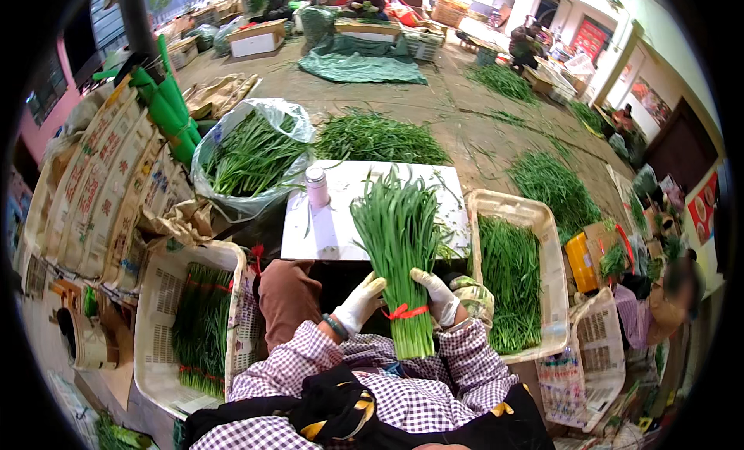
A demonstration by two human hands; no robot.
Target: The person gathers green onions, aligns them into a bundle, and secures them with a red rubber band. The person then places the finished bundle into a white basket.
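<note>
A thick bunch of green leafy chives [401,235] stands between my gloved hands, with its pale cut stems towards me. A red tie [405,313] circles the bunch near the stem end. My left hand [359,303] grips the bunch from the left, above the tie. On the other side my right hand [436,295] holds it with the thumb laid along the leaves. The leaf tips rest over a white tabletop [337,241] scattered with leaf scraps. A pink lidded bottle [317,186] stands on that table's left part.
Left of me a white plastic crate [152,334] holds red-tied bunches. A crate of loose chives [552,276] stands at my right. Beyond the table are a plastic bag of greens [256,154] and a leaf pile [378,137]. Other people [367,0] sit farther off.
</note>
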